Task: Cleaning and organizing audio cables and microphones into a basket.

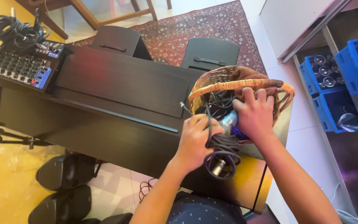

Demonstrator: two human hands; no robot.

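A woven wicker basket (212,81) with an arched handle stands on the right end of a closed black digital piano (117,87). My left hand (195,141) grips a coiled black cable (224,153) just in front of the basket; a metal plug hangs from the coil. Inside the basket, under the handle, my right hand (254,114) rests on a shiny silver-blue object (230,121) among more black cables. What lies deeper in the basket is hidden.
An audio mixer (23,65) with a bundle of black cables (15,31) sits on the piano's left end. Two black music stands (210,52) and a patterned red rug (195,25) lie behind. Blue crates with glasses (332,81) fill shelves at right. Black speakers (65,170) stand on the floor.
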